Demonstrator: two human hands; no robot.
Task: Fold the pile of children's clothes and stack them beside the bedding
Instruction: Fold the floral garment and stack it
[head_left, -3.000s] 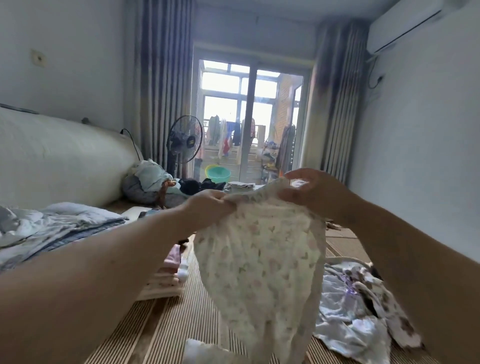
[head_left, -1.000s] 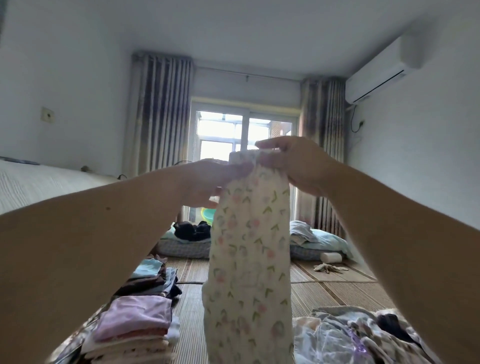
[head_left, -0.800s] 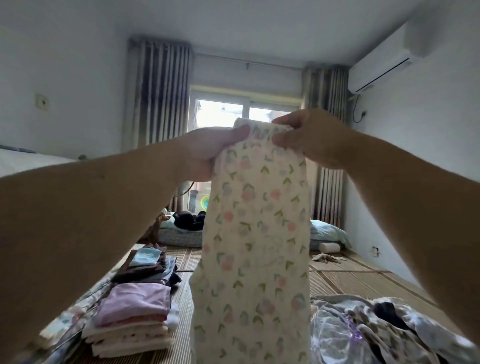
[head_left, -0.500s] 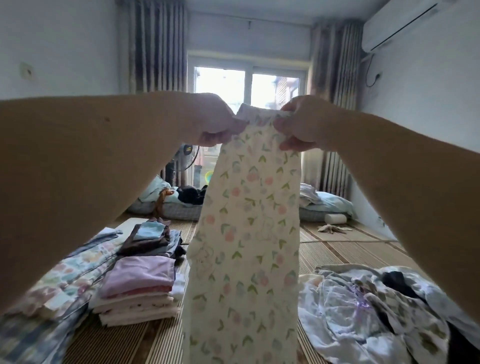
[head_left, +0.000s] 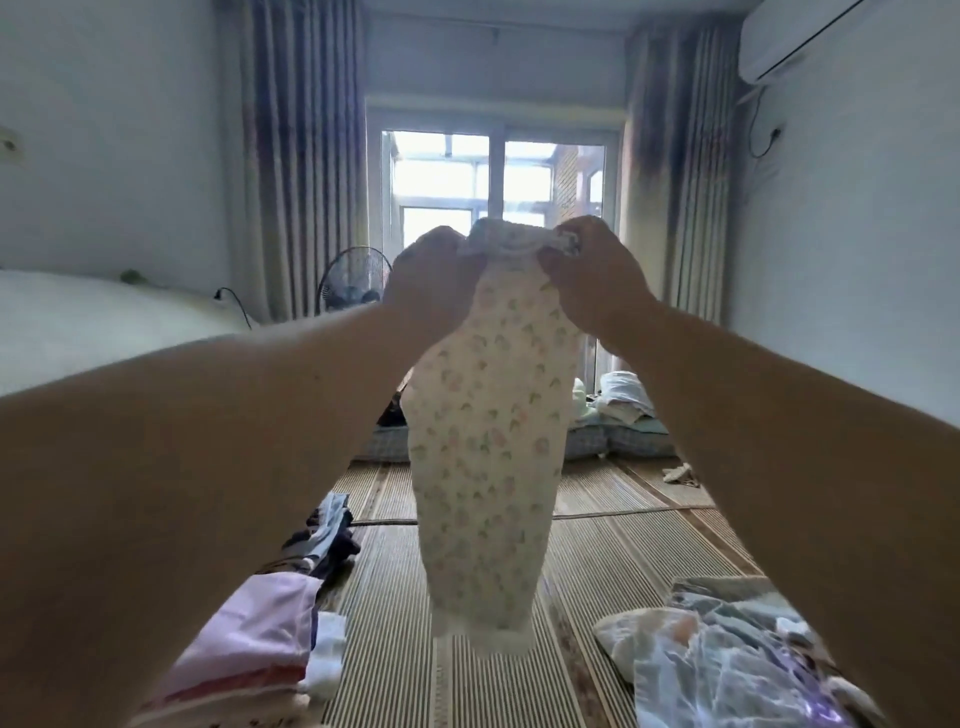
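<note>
Not much to see of the person tbh, just two arms. The left forearm (head_left: 234, 441) comes in from the lower left of the frame, bare skin all the way from the edge to the wrist, and the wide lens makes it look huge. The right forearm (head_left: 779, 447) from the right edge is bare too. The left hand (head_left: 434, 275) and right hand (head_left: 592, 275) at centre are bare, backlit and dim, so fine detail is lost.

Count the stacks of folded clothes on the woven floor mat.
2. A pink-topped folded stack lies at lower left beside the left forearm; a dark stack topped with light blue sits just behind it. The forearm may hide more.
</note>
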